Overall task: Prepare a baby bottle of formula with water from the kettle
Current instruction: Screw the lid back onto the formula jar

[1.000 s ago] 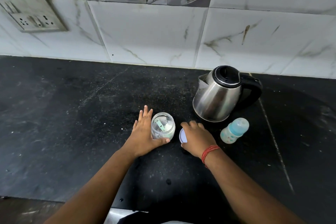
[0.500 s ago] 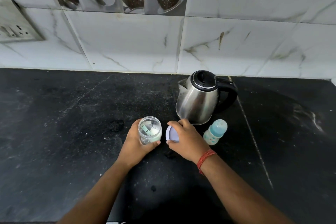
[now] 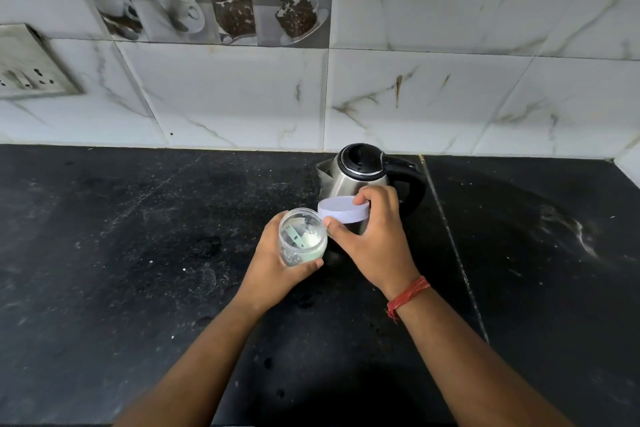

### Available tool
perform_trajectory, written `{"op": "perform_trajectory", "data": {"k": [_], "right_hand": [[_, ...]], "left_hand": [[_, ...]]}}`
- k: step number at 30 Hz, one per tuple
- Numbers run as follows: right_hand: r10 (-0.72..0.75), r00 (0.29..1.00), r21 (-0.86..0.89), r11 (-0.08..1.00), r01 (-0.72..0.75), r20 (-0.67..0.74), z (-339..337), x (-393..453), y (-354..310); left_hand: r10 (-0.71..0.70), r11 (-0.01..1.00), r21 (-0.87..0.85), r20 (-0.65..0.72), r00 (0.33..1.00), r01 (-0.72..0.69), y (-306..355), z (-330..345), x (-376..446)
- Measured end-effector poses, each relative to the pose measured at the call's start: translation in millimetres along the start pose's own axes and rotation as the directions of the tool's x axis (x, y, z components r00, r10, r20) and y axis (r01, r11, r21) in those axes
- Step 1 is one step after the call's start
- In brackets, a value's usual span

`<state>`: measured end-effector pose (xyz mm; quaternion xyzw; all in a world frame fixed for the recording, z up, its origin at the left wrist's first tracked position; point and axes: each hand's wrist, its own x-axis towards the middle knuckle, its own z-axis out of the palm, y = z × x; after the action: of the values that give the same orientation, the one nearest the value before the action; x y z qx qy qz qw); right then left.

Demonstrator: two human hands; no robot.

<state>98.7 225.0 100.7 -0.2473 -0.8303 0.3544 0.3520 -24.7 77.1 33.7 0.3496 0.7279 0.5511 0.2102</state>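
Note:
My left hand [image 3: 273,269] grips a small clear jar [image 3: 302,241] and holds it above the black counter. The jar is open on top, with pale powder and a green scoop inside. My right hand [image 3: 375,236] pinches the jar's pale lilac lid [image 3: 343,212] by its rim, just above and to the right of the jar's mouth. Behind both hands stands a steel kettle [image 3: 349,172] with a black lid and a black handle pointing right. The baby bottle is hidden behind my right hand and wrist.
The black stone counter [image 3: 138,253] runs left and right, with a seam [image 3: 450,246] right of the kettle. A marble-tiled wall [image 3: 415,97] rises behind it, with a socket plate [image 3: 27,66] at the far left.
Both hands have lifted off the counter: the left raised the jar, the right raised the lid beside it. The bottle, seen earlier right of my right hand, is now covered.

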Motion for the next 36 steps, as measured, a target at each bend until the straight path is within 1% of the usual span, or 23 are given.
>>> {"op": "perform_trajectory", "data": {"k": [2, 4, 6, 7, 8, 11, 13, 15, 17, 18, 19, 22, 23, 25, 27, 28, 29, 30, 31, 32, 33, 34, 36], "right_hand": [[-0.046, 0.997, 0.023, 0.999, 0.044, 0.069, -7, 3, -1], [-0.079, 0.972, 0.009, 0.997, 0.079, 0.219, -14, 5, -2], [-0.084, 0.909, -0.049, 0.992, 0.114, 0.408, -19, 8, -2], [-0.092, 0.875, -0.081, 0.986, 0.147, 0.476, -21, 9, -2], [-0.100, 0.853, -0.106, 0.978, 0.177, 0.512, -23, 11, -3], [-0.083, 0.827, -0.170, 0.963, 0.211, 0.557, -32, 18, -5], [-0.072, 0.765, -0.189, 0.950, 0.248, 0.640, -39, 23, -7], [-0.058, 0.685, -0.213, 0.929, 0.304, 0.726, -46, 28, -9], [-0.034, 0.626, -0.245, 0.902, 0.355, 0.779, -52, 32, -14], [-0.031, 0.617, -0.259, 0.890, 0.374, 0.787, -54, 33, -17], [-0.019, 0.625, -0.281, 0.882, 0.378, 0.781, -53, 33, -20], [0.093, 0.708, -0.421, 0.855, 0.304, 0.700, -46, 31, -29], [0.126, 0.733, -0.485, 0.821, 0.302, 0.668, -43, 29, -29], [0.153, 0.764, -0.596, 0.726, 0.344, 0.627, -43, 27, -33], [0.136, 0.789, -0.639, 0.674, 0.370, 0.600, -50, 30, -34], [0.094, 0.802, -0.619, 0.690, 0.375, 0.590, -53, 32, -33], [0.041, 0.803, -0.559, 0.739, 0.376, 0.594, -54, 33, -30], [-0.003, 0.773, -0.469, 0.794, 0.387, 0.634, -55, 34, -27], [-0.057, 0.711, -0.357, 0.835, 0.418, 0.701, -55, 35, -27], [-0.111, 0.645, -0.264, 0.850, 0.456, 0.756, -53, 36, -25], [-0.142, 0.605, -0.221, 0.847, 0.484, 0.783, -52, 36, -23], [-0.152, 0.605, -0.222, 0.839, 0.497, 0.782, -51, 36, -25], [-0.140, 0.673, -0.293, 0.822, 0.488, 0.726, -50, 34, -25]], "left_hand": [[0.019, 1.000, 0.005, 0.014, 1.000, -0.019, 6, 6, 1], [0.029, 1.000, 0.004, 0.018, 0.999, -0.029, 14, 12, 2], [0.030, 1.000, 0.011, 0.009, 1.000, -0.030, 21, 17, 3], [0.025, 1.000, 0.017, 0.000, 1.000, -0.025, 24, 18, 3], [0.021, 0.999, 0.029, -0.004, 1.000, -0.021, 26, 19, 4], [0.017, 0.996, 0.090, 0.017, 1.000, -0.019, 27, 18, 6], [0.011, 0.993, 0.114, 0.050, 0.999, -0.017, 28, 17, 5], [0.001, 0.991, 0.131, 0.084, 0.996, -0.012, 30, 15, 3], [-0.003, 0.989, 0.150, 0.107, 0.994, -0.013, 32, 14, 1], [-0.004, 0.988, 0.153, 0.107, 0.994, -0.013, 35, 14, 0], [-0.002, 0.988, 0.154, 0.095, 0.995, -0.013, 36, 13, -1], [0.002, 0.989, 0.146, 0.034, 0.999, -0.006, 44, 13, -4], [0.005, 0.990, 0.141, 0.014, 1.000, -0.007, 45, 13, -6], [-0.005, 0.988, 0.155, -0.019, 1.000, 0.008, 47, 12, -9], [-0.012, 0.985, 0.171, -0.029, 0.999, 0.017, 47, 9, -11], [-0.009, 0.984, 0.176, -0.023, 1.000, 0.012, 48, 7, -12], [-0.007, 0.985, 0.175, -0.011, 1.000, 0.009, 47, 6, -12], [-0.004, 0.986, 0.166, 0.005, 1.000, 0.003, 47, 5, -11], [-0.005, 0.988, 0.151, 0.020, 1.000, 0.002, 49, 4, -11], [-0.009, 0.990, 0.141, 0.032, 0.999, 0.005, 50, 4, -11], [-0.018, 0.991, 0.132, 0.043, 0.999, 0.012, 51, 3, -10], [-0.027, 0.992, 0.127, 0.054, 0.998, 0.020, 51, 2, -10], [-0.032, 0.990, 0.138, 0.075, 0.997, 0.021, 54, 2, -10]]}}
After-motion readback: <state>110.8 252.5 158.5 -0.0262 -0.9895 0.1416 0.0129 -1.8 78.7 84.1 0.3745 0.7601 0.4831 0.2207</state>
